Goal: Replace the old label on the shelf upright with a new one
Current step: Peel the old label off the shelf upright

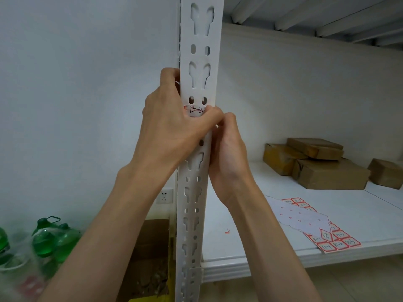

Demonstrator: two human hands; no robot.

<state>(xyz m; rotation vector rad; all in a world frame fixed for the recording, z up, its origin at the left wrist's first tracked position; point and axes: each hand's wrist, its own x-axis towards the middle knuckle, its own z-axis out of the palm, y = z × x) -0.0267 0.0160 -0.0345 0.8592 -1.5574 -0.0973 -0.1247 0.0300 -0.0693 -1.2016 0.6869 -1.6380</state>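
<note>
A white perforated shelf upright (199,40) runs top to bottom through the middle of the head view. A red-bordered label (194,111) with handwriting sticks on its front at mid height. My left hand (172,125) wraps round the upright from the left, its thumb lying across the label's lower edge. My right hand (226,147) is on the upright's right side, its fingertips curled against the label's right end, where they meet my left thumb. A sheet of red-bordered labels (314,223), partly peeled, lies on the shelf board at lower right.
Several brown cardboard parcels (322,164) are stacked at the back right of the white shelf board (250,243). Green bottles (52,238) stand on the floor at lower left. An open cardboard box (150,253) sits beside the upright's foot. A wall socket (165,196) is behind it.
</note>
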